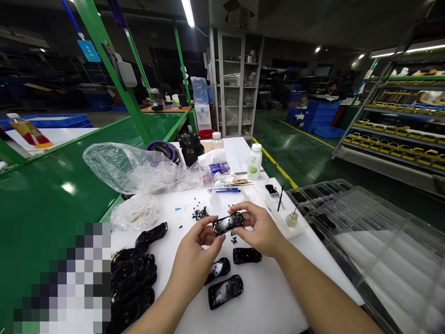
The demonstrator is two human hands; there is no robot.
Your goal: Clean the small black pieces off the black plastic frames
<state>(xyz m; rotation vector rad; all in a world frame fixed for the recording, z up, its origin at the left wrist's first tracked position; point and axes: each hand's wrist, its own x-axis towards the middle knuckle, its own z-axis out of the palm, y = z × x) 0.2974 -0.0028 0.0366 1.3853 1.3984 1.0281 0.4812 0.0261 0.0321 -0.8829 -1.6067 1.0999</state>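
Between both hands, above the white tabletop, is a black toy car chassis with a shiny face turned up. My left hand pinches its left end with thumb and fingers. At the right end, my right hand grips it the same way. Below lie more of these parts: one black chassis near my right wrist, another closer to me, and a third partly behind my left hand. A pile of small black pieces is scattered just beyond my hands.
Many black car parts are heaped on the left. A clear plastic bag, a white bottle, pens and a small glue-like jar in a tray stand farther back. Wire racks with parts flank the right edge.
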